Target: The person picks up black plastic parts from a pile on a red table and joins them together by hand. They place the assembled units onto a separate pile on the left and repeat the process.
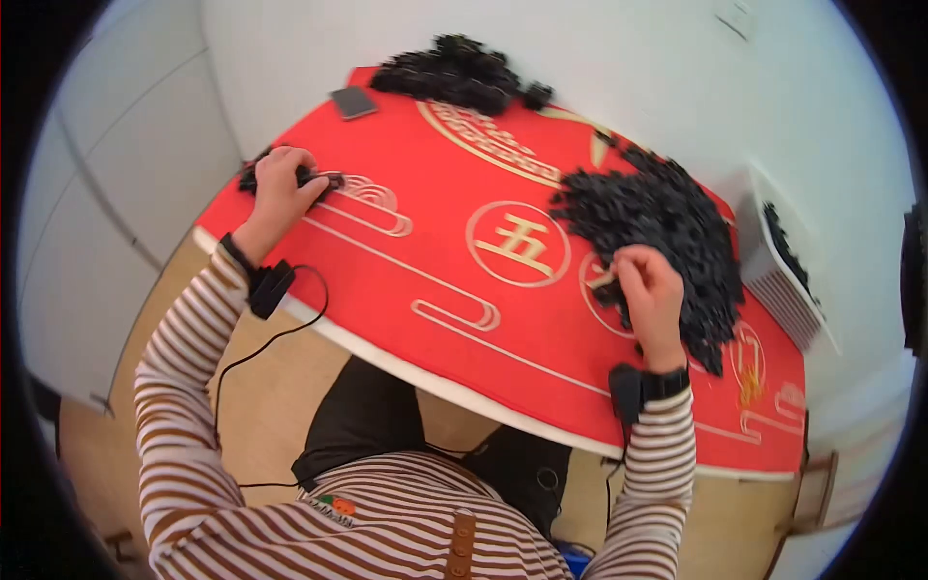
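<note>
Nearest, at the bottom of the frame, are the person's striped sleeves and a black cable [253, 350] that runs up to a dark wrist unit [269, 287] at the table's near edge; a second wrist unit [628, 389] sits on the other arm, lower right. Just beyond, right of centre, the right hand [650, 290] has its fingertips drawn together on a small pale piece [601, 280], at the near edge of the big pile of black parts [667, 217] spread over the red table cloth [435, 300]. At upper left the left hand [280, 188] lies with its fingers curled down over a small cluster of black parts [327, 180] right at the table's edge; whether it grips them or only presses on them cannot be told. Further back lie a phone [354, 101] and a second black heap [454, 72] against the wall, and a white basket [773, 285] holding more black parts stands at the right. As a judgement, the cluster under the left hand is the weak spot: it is so near the edge that a sideways sweep could send pieces to the floor. The loose cable could also snag on the table rim and jerk that wrist, and a careless pull by the right hand might drag tangled parts out of the pile.
</note>
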Demonstrator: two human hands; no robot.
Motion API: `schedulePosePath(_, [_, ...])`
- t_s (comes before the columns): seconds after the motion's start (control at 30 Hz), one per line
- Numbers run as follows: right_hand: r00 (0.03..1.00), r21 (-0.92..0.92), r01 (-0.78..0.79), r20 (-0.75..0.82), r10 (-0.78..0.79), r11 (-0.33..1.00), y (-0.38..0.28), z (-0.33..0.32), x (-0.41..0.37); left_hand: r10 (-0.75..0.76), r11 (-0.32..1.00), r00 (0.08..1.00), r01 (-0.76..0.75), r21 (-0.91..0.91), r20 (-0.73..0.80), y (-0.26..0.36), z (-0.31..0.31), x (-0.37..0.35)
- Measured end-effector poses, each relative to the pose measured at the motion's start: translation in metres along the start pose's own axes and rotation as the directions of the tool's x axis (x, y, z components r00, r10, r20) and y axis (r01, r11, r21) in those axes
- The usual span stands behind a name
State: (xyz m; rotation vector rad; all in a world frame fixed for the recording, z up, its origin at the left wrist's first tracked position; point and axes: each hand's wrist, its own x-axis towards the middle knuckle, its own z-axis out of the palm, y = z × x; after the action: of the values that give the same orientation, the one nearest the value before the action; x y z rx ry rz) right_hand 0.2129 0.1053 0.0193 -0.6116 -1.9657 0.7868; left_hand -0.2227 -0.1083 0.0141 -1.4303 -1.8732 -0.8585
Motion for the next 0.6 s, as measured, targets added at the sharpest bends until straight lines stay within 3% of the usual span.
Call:
schedulePosePath(0.03, [0.998, -0.013, -0.05, -0.038, 0.05, 0.999, 0.013, -0.01, 0.002, -0.096, 0.994, 0.985, 0.101, -0.031, 0.142, 0.017, 0.005, 0.002])
schedulePosePath(0.07, [0.993, -0.014, -0.097, -0.073, 0.096, 0.995, 0.024, -0.02, 0.004, -0.019, 0.996, 0.99, 0.031, -0.085, 0.137, 0.04, 0.011, 0.006])
schedulePosePath(0.1, [0.994, -0.251, -0.02, -0.108, -0.007, 0.968, 0.031, -0.03, 0.005, 0.054, 0.991, 0.991, -0.037, -0.131, 0.124, 0.072, 0.018, 0.012])
schedulePosePath(0.13, [0.987, -0.474, 0.05, -0.11, -0.116, 0.879, 0.037, -0.039, 0.006, 0.121, 0.98, 0.987, -0.103, -0.17, 0.104, 0.103, 0.025, 0.017])
schedulePosePath(0.17, [0.972, -0.671, 0.107, -0.085, -0.219, 0.734, 0.04, -0.045, 0.007, 0.132, 0.972, 0.975, -0.092, -0.217, 0.179, 0.133, 0.032, 0.023])
schedulePosePath(0.27, [0.952, -0.735, -0.303, -0.26, 0.16, 0.607, 0.037, -0.058, 0.009, 0.238, 0.904, 0.912, -0.082, -0.42, 0.334, 0.199, 0.072, 0.043])
schedulePosePath(0.3, [0.93, -0.732, -0.368, -0.287, 0.231, 0.574, 0.046, -0.067, 0.012, 0.259, 0.898, 0.881, -0.07, -0.434, 0.396, 0.216, 0.093, 0.053])
schedulePosePath(0.4, [0.886, -0.802, -0.399, -0.213, 0.412, 0.444, 0.04, -0.094, 0.028, 0.268, 0.925, 0.759, -0.032, -0.377, 0.593, 0.263, 0.137, 0.089])
schedulePosePath(0.53, [0.717, -0.807, -0.357, 0.086, 0.692, 0.47, 0.052, -0.105, 0.05, 0.285, 0.946, 0.537, -0.025, -0.323, 0.794, 0.306, 0.185, 0.12])
schedulePosePath(0.6, [0.748, -0.8, -0.351, 0.073, 0.659, 0.486, 0.06, -0.09, 0.06, 0.306, 0.951, 0.418, -0.093, -0.295, 0.855, 0.322, 0.194, 0.126])
